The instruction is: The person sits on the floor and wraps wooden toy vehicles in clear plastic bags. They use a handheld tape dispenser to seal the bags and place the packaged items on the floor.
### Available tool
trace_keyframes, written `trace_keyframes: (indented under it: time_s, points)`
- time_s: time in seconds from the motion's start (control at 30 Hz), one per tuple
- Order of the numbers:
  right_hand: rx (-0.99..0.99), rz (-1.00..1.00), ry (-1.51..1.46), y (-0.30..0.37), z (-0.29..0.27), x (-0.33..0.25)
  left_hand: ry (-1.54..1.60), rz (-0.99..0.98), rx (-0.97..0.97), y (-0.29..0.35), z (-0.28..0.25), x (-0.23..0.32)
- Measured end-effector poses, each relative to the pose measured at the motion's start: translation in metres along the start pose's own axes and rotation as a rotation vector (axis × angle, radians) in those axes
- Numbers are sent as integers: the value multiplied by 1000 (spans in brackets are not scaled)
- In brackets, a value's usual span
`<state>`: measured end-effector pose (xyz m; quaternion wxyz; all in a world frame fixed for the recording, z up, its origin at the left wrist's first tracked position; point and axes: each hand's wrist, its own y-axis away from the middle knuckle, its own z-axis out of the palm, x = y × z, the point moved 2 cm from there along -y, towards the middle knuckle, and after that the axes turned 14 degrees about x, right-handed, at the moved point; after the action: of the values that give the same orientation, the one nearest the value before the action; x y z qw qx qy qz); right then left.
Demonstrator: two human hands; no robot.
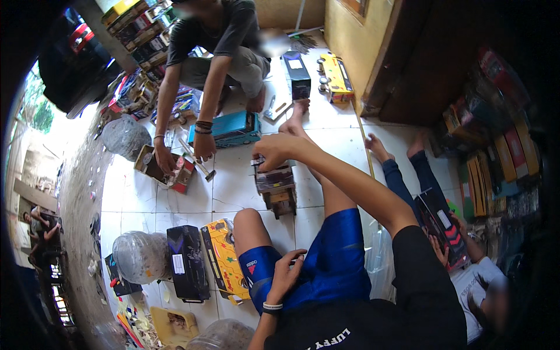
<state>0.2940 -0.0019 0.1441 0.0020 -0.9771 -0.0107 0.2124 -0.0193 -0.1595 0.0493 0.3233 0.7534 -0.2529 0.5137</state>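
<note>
Resting right hand (273, 153) on boxes (275, 185)

**What the wearer has on**

At the lower middle of the frame, shiny blue shorts (326, 262) with a small red patch on the left leg. Lower right, a black short-sleeved shirt (402, 303) with white lettering at the bottom edge. A white-and-dark band (272, 307) circles the left wrist. Both feet are bare.

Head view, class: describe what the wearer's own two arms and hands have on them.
Both forearms are bare. The right arm leaves a short black sleeve. The left hand has a white band at the wrist. The right hand shows no rings or gloves.
</note>
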Motion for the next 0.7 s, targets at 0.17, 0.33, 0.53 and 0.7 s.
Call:
trace_keyframes:
  time_s: [0.17, 0.33, 0.53, 0.7]
  points:
    - [93, 86, 73, 26, -7, -13, -33, 15, -35, -1, 4, -3]
    - [143, 40, 59, 35, -2, -3, -64, -13, -75, -2, 9, -5]
    - [162, 18, 78, 38, 4, -6, -53, 56, -72, -2, 12, -4]
    - [225, 45, 47, 55, -8, -17, -108, 42, -92, 1, 11, -1]
